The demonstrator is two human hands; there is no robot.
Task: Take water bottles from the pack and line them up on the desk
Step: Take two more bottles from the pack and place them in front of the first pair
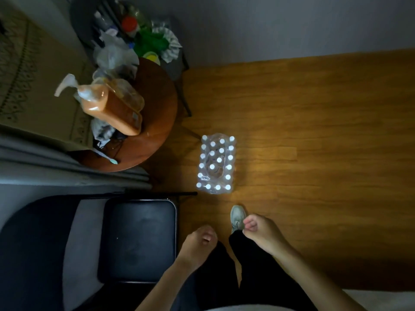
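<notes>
- I see the pack of water bottles [216, 163] standing on the wooden floor [314, 131], still in its clear wrap, white caps up in rows.
- My left hand [198, 243] hangs low in the frame with its fingers [207, 237] curled loosely inward, holding nothing.
- My right hand [261, 232] sits just beside it, a little further forward, its fingers [250, 224] bent in toward the palm, and it has hold of nothing either.
- The pack lies ahead of both hands and apart from them, with bare floor between; neither set of fingers touches the wrap or any cap.
- A grey shoe [237, 217] points toward the pack, partly covered by my right fingertips in this view, with dark trouser legs below.
- To the left of the pack stands a round wooden table [157, 122] crowded with a tilted pump bottle [107, 104] of orange liquid and crumpled plastic bags.
- Nearer me on the left is a black padded chair seat [137, 241].
</notes>
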